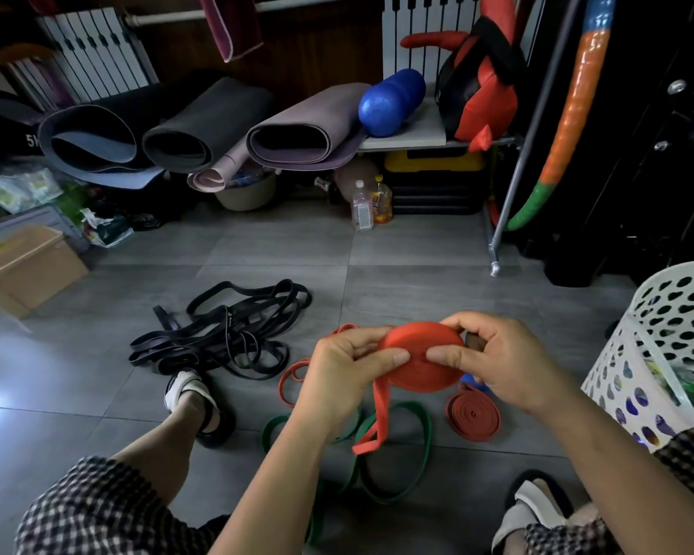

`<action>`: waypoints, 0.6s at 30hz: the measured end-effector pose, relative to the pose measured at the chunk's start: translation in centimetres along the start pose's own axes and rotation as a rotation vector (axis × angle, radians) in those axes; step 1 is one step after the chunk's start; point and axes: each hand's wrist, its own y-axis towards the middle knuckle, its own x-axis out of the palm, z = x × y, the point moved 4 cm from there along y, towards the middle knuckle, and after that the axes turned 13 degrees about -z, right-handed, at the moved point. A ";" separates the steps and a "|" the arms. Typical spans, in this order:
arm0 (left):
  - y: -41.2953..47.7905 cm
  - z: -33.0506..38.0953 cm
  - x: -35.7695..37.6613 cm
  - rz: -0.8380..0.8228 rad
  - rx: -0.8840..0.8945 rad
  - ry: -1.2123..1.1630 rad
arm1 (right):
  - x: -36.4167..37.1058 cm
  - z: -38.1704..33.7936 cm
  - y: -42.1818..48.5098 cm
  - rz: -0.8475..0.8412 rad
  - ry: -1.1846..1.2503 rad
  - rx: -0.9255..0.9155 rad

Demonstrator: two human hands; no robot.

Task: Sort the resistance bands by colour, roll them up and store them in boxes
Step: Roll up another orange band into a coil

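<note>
My left hand (349,370) and right hand (497,362) pinching a flat, round red band roll (421,356), tail (378,414) dangling, tangled black bands (225,334) left of it, green loops (401,446) below

Dim and muted indoors; pale glare on the floor (25,378) at left, deep shadow under the shelf (415,134), fisheye bending at edges, slightly soft throughout
</note>
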 end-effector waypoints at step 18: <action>-1.1 -1.9 1.9 0.228 -0.004 -0.606 | 4.4 1.9 0.4 0.181 0.950 0.114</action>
